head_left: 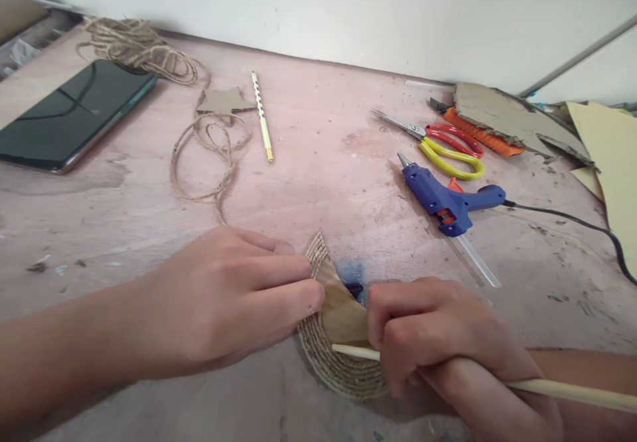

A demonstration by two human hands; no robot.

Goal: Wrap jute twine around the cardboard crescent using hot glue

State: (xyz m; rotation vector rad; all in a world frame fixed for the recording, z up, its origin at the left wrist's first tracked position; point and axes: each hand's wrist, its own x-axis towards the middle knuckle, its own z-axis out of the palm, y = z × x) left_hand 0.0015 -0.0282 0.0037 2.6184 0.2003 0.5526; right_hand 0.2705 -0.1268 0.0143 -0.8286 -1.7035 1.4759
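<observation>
A crescent-shaped cardboard piece (341, 312) lies at the front of the table, with rows of jute twine (323, 359) along its outer curve and brown cardboard bare on its inner side. My left hand (233, 296) has its fingers closed on the crescent's left edge; its thumb is hidden. In my right hand (448, 342) is a thin wooden stick (351, 350), its tip resting over the inner twine rows. That hand covers the crescent's right end. Loose twine (217, 210) runs from behind my left hand to a bundle of twine (134, 47).
Right of centre lie a blue glue gun (435, 193) with a black cord (572, 216) and red-yellow-handled scissors (438, 143). An orange cutter (478, 133) sits by torn cardboard (512, 120). A pencil (262, 117), a cardboard star (223, 101) and a phone (74, 113) are farther left.
</observation>
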